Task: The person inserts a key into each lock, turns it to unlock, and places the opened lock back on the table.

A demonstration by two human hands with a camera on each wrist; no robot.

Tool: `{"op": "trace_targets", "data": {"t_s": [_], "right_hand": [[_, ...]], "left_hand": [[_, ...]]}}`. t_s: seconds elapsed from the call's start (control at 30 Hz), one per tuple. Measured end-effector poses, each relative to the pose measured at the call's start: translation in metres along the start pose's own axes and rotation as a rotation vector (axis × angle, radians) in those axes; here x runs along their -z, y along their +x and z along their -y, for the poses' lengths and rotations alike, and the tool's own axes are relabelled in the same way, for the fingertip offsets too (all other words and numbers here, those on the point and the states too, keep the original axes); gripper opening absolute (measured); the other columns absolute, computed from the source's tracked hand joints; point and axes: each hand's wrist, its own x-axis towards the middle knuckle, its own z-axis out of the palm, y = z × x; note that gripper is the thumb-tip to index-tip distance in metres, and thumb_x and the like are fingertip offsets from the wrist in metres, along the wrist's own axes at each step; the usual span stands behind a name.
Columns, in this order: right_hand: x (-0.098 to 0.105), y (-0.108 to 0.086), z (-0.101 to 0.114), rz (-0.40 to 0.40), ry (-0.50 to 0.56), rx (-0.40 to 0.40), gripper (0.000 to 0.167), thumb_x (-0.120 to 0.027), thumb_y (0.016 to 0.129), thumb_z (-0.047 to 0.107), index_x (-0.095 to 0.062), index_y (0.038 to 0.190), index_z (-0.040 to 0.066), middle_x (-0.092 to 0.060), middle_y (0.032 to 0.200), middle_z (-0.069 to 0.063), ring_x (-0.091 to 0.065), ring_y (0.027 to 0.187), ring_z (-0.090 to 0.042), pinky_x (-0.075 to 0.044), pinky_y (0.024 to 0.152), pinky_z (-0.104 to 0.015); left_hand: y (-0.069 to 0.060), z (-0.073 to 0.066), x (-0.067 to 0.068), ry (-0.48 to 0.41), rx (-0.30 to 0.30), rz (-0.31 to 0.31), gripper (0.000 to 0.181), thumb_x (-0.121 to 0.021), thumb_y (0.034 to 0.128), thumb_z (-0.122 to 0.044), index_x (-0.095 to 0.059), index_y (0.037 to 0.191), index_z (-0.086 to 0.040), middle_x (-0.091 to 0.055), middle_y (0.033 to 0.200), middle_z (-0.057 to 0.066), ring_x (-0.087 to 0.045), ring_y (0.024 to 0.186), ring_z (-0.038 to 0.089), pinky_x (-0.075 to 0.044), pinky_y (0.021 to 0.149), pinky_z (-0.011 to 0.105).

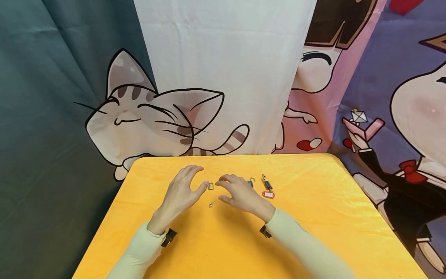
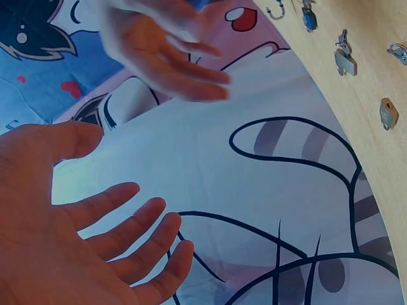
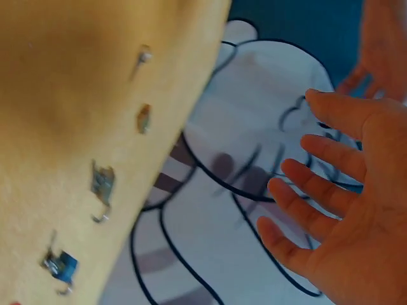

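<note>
My left hand (image 1: pixel 181 192) hovers above the table, fingers spread, holding nothing. Across from it, my right hand (image 1: pixel 242 193) hangs in the air with loosely bent fingers and nothing in them. Between them on the cloth sits a small brass padlock (image 1: pixel 210 186). Nearer to me lie small keys (image 1: pixel 211 204). A blue padlock (image 1: pixel 250 183) shows its raised shackle beyond the right hand, which partly covers it. In the right wrist view, a metal padlock with a key (image 3: pixel 103 181) lies between the brass padlock (image 3: pixel 144 119) and the blue padlock (image 3: pixel 63 265).
A yellow cloth (image 1: pixel 313 232) covers the table. Right of the blue padlock lies a dark blue item (image 1: pixel 266 183) with a red tag (image 1: pixel 268 194). Printed curtains (image 1: pixel 226 46) hang behind the table's far edge and at both sides.
</note>
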Motion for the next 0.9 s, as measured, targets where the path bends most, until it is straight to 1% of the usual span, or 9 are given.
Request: {"op": "trace_targets", "data": {"t_s": [0.07, 0.17, 0.3, 0.43, 0.5, 0.57, 0.67, 0.8, 0.9], "right_hand": [[-0.010, 0.007, 0.000, 0.039, -0.013, 0.000, 0.042, -0.071, 0.091, 0.034, -0.065, 0.128, 0.016, -0.064, 0.123, -0.003, -0.063, 0.109, -0.021, -0.054, 0.091, -0.038], [-0.023, 0.015, 0.000, 0.102, -0.032, -0.008, 0.039, -0.072, 0.090, 0.034, -0.068, 0.124, 0.016, -0.066, 0.114, -0.001, -0.064, 0.101, -0.018, -0.056, 0.084, -0.033], [-0.039, 0.023, 0.000, 0.180, -0.064, -0.019, 0.033, -0.072, 0.090, 0.034, -0.071, 0.119, 0.017, -0.070, 0.108, 0.002, -0.068, 0.090, -0.014, -0.057, 0.075, -0.029], [-0.054, 0.028, -0.001, 0.221, -0.081, -0.035, 0.029, -0.072, 0.089, 0.035, -0.072, 0.114, 0.018, -0.073, 0.097, 0.004, -0.068, 0.081, -0.010, -0.056, 0.076, -0.030], [-0.061, 0.030, -0.002, 0.232, -0.065, -0.055, 0.029, -0.072, 0.089, 0.036, -0.072, 0.112, 0.018, -0.073, 0.091, 0.005, -0.066, 0.075, -0.008, -0.054, 0.076, -0.030], [-0.066, 0.032, -0.003, 0.246, -0.024, -0.079, 0.029, -0.072, 0.089, 0.034, -0.072, 0.112, 0.017, -0.074, 0.091, 0.004, -0.063, 0.071, -0.006, -0.053, 0.074, -0.029], [-0.074, 0.034, -0.004, 0.273, 0.017, -0.105, 0.029, -0.073, 0.089, 0.033, -0.072, 0.112, 0.016, -0.075, 0.094, 0.004, -0.063, 0.071, -0.005, -0.053, 0.072, -0.026], [-0.083, 0.036, -0.002, 0.302, -0.003, -0.104, 0.028, -0.072, 0.089, 0.034, -0.072, 0.112, 0.018, -0.075, 0.100, 0.004, -0.068, 0.078, -0.008, -0.055, 0.072, -0.025], [-0.088, 0.036, -0.001, 0.298, -0.013, -0.103, 0.025, -0.070, 0.091, 0.035, -0.072, 0.110, 0.018, -0.075, 0.097, 0.004, -0.068, 0.075, -0.008, -0.054, 0.071, -0.026]], "left_hand": [[-0.001, 0.000, 0.000, 0.000, -0.002, 0.001, 0.046, -0.066, 0.0919, -0.041, -0.061, 0.128, -0.014, -0.061, 0.130, 0.006, -0.058, 0.120, 0.028, -0.051, 0.096, 0.049], [-0.001, 0.000, 0.000, -0.001, -0.001, 0.006, 0.046, -0.066, 0.0921, -0.041, -0.060, 0.129, -0.015, -0.060, 0.130, 0.005, -0.058, 0.120, 0.027, -0.051, 0.095, 0.049], [-0.002, 0.000, -0.001, -0.003, 0.013, 0.012, 0.046, -0.065, 0.0924, -0.041, -0.060, 0.130, -0.015, -0.060, 0.131, 0.005, -0.059, 0.121, 0.027, -0.052, 0.094, 0.048], [-0.004, 0.000, -0.001, 0.000, 0.031, 0.018, 0.046, -0.065, 0.0925, -0.041, -0.060, 0.130, -0.016, -0.060, 0.131, 0.005, -0.059, 0.121, 0.027, -0.053, 0.093, 0.048], [-0.004, 0.001, -0.001, 0.002, 0.035, 0.021, 0.046, -0.065, 0.0926, -0.042, -0.060, 0.130, -0.016, -0.060, 0.131, 0.005, -0.059, 0.121, 0.027, -0.053, 0.093, 0.048], [-0.005, 0.001, -0.001, 0.001, 0.039, 0.023, 0.045, -0.064, 0.0927, -0.042, -0.060, 0.130, -0.016, -0.060, 0.131, 0.005, -0.059, 0.121, 0.027, -0.053, 0.093, 0.048], [-0.005, 0.001, -0.003, -0.001, 0.042, 0.023, 0.045, -0.064, 0.0926, -0.041, -0.060, 0.129, -0.015, -0.060, 0.131, 0.005, -0.059, 0.121, 0.027, -0.053, 0.092, 0.049], [-0.005, 0.002, -0.005, -0.002, 0.038, 0.024, 0.045, -0.065, 0.0924, -0.041, -0.061, 0.128, -0.015, -0.060, 0.131, 0.005, -0.059, 0.121, 0.028, -0.053, 0.092, 0.049], [-0.006, 0.003, -0.007, 0.003, 0.037, 0.022, 0.044, -0.064, 0.0926, -0.040, -0.061, 0.128, -0.015, -0.061, 0.130, 0.004, -0.059, 0.120, 0.027, -0.053, 0.092, 0.048]]}}
